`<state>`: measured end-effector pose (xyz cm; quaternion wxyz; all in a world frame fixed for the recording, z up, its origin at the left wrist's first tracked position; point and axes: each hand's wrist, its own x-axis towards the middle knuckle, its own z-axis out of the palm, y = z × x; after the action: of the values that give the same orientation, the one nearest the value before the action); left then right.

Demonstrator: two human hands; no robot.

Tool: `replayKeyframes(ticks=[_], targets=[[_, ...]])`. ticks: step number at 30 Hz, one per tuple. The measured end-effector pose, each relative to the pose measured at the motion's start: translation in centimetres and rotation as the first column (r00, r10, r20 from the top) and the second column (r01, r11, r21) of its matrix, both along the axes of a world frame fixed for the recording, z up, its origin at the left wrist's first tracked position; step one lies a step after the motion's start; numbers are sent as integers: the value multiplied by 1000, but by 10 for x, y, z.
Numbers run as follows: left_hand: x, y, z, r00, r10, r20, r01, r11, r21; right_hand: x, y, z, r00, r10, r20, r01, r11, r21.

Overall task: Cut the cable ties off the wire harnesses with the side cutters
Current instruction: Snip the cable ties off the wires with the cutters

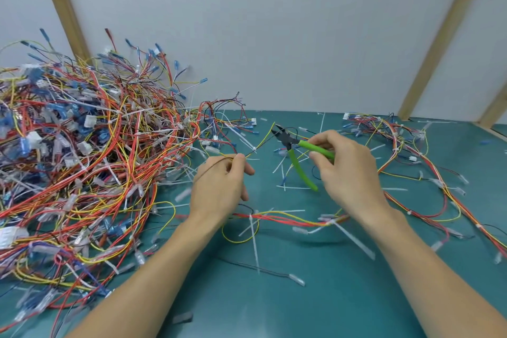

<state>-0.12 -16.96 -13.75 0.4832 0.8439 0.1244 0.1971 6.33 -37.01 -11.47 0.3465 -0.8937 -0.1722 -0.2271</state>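
Teal table (301, 296) holds a big tangled heap of wire harnesses (82, 145) at left and a smaller bunch (411, 151) at right. Loose white cut ties (253, 241) litter the middle. Right hand (348, 173) grips the green-handled side cutters (297, 155), jaws parted near a yellow wire (263, 140). Left hand (219, 186) pinches that wire just below its white cable tie (254, 149).

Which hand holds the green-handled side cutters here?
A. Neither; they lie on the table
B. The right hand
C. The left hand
B: the right hand grips the green handles of the side cutters, while the left hand pinches thin wires.
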Motion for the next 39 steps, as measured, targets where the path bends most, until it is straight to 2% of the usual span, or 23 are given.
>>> replayKeyframes(ticks=[1,3,5,7,10,12,14,17,19,21,23,24,26,29,30,33,34,35,37,39], targets=[[-2,-2,0,999,-27,24,29,998,-62,0,1,0,1000,-10,16,10,1000,10],[-4,-6,2,986,-15,166,40,988,-149,1,0,0,1000,19,-24,-19,1000,-15],[-3,-7,5,949,53,311,2,985,-173,1,-2,2,985,119,-124,-124,992,-34],[0,-1,6,922,122,368,-37,972,-230,1,-5,4,957,218,-190,-233,970,-65],[4,10,4,917,206,342,-92,942,-322,1,-5,2,935,303,-186,-326,939,-106],[7,15,0,941,214,262,-126,940,-316,1,-1,-3,938,313,-147,-326,943,-73],[9,15,-3,974,155,168,-106,958,-266,4,2,-7,947,297,-120,-295,955,31],[10,8,-8,994,-50,96,67,981,-183,11,2,-7,960,251,-124,-214,944,253],[8,2,-11,979,-201,29,203,971,-127,11,2,-3,933,327,-149,-221,848,481],[4,-4,-14,943,-323,-79,315,944,-93,8,4,0,866,455,-207,-200,695,691],[0,-9,-15,890,-420,-177,412,907,-84,9,4,-1,793,561,-239,-149,558,816],[-1,-10,-14,868,-458,-193,446,889,-104,11,4,-1,764,595,-250,-130,521,844],[-2,-11,-11,877,-451,-167,440,892,-101,12,2,-2,695,669,-265,-120,470,874],[2,-7,-12,954,-294,-60,293,956,-35,10,1,-2,540,811,-224,-42,292,956],[4,-5,-12,970,-242,-22,240,969,-50,9,2,-1,513,831,-215,-26,265,964],[8,-3,-12,984,-149,97,167,960,-224,5,7,0,527,807,-268,-42,339,940],[9,-3,-11,983,-128,134,162,944,-288,3,11,-1,587,753,-296,-86,421,903],[9,-2,-10,980,-111,163,159,933,-323,1,14,-3,684,661,-309,-155,545,824],[9,-1,-10,974,-112,194,169,937,-305,-4,19,-11,853,467,-235,-259,768,586],[8,-3,-13,967,-180,182,217,952,-215,-7,24,-15,906,399,-138,-293,830,474]])
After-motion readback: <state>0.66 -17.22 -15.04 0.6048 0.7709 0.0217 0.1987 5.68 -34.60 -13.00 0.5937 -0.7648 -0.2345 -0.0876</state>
